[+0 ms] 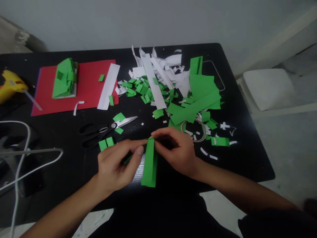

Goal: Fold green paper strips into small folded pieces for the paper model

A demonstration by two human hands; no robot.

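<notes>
A folded strip of green paper (149,167) hangs between my hands over the near part of the black table. At its top end, my left hand (121,161) pinches it from the left with thumb and forefinger. My right hand (176,148) is closed on the same top end from the right; some of its fingertips are hidden. Just beyond my left hand lie black-handled scissors (114,126), blades pointing right, over a scrap of green paper. A small folded green piece (106,143) is partly behind my left hand. Near my right hand rests a roll of tape (203,127).
A heap of green and white paper scraps (143,89) covers the back middle of the table (237,158). Red sheets (89,86) at the back left carry a green paper bundle (64,79). A yellow glue gun (12,86) and a white cable (27,132) are at the left.
</notes>
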